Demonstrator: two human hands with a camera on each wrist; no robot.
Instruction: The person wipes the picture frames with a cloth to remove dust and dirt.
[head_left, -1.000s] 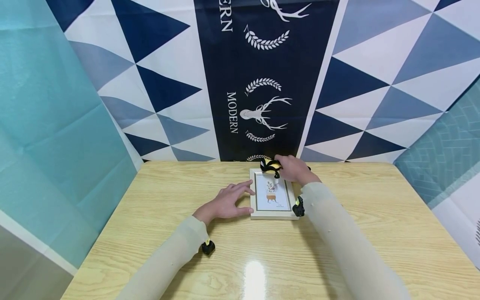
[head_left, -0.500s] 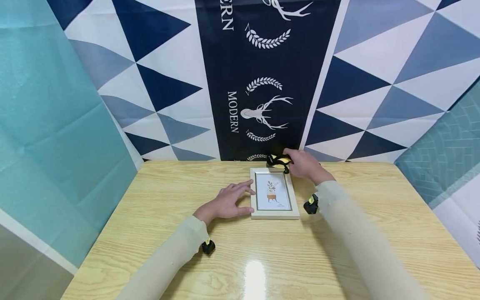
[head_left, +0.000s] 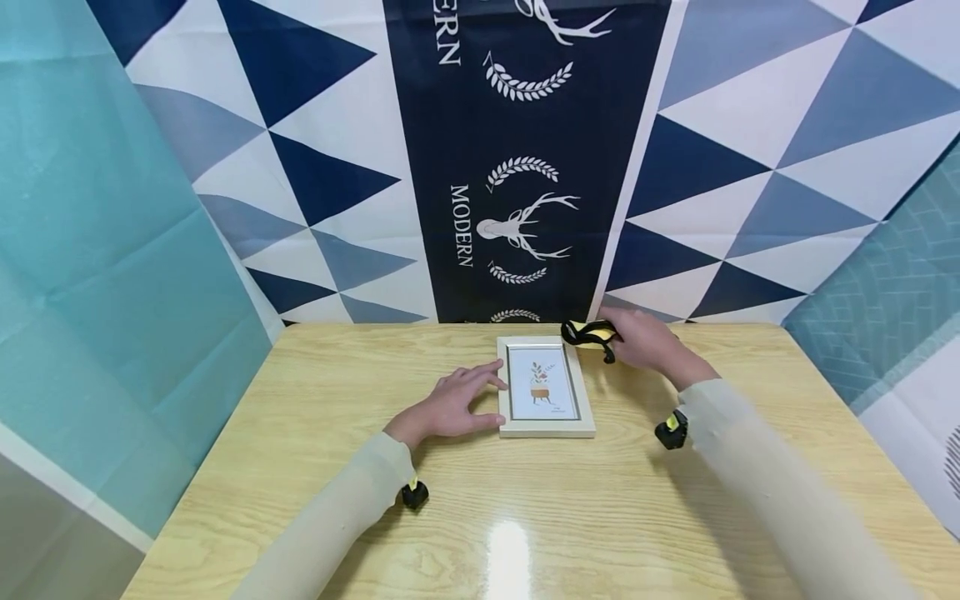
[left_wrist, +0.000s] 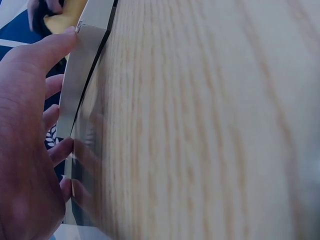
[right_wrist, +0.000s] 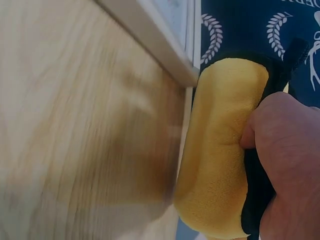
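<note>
A cream picture frame (head_left: 547, 429) lies face up near the table's back edge, showing a print of a potted plant. My left hand (head_left: 453, 406) is spread at its left side; in the left wrist view the thumb and fingertips rest along the frame's side (left_wrist: 82, 75). My right hand (head_left: 643, 337) grips a cleaning brush (head_left: 594, 333) with a black handle and a fuzzy yellow pad. The brush is at the frame's upper right corner. In the right wrist view the yellow pad (right_wrist: 220, 150) faces the tabletop, close to the frame's corner, and my thumb presses along the handle.
The light wood table (head_left: 360, 358) ends at a backdrop cloth (head_left: 517, 125) with triangles and deer heads. Teal cloth (head_left: 112, 250) hangs on the left, and another patterned panel (head_left: 885, 275) stands on the right. Black wrist cameras (head_left: 672, 430) sit under both wrists.
My right hand has moved the brush to the right, from over the frame's top edge to its upper right corner, leaving the print uncovered. The left hand stays at the frame's left side.
</note>
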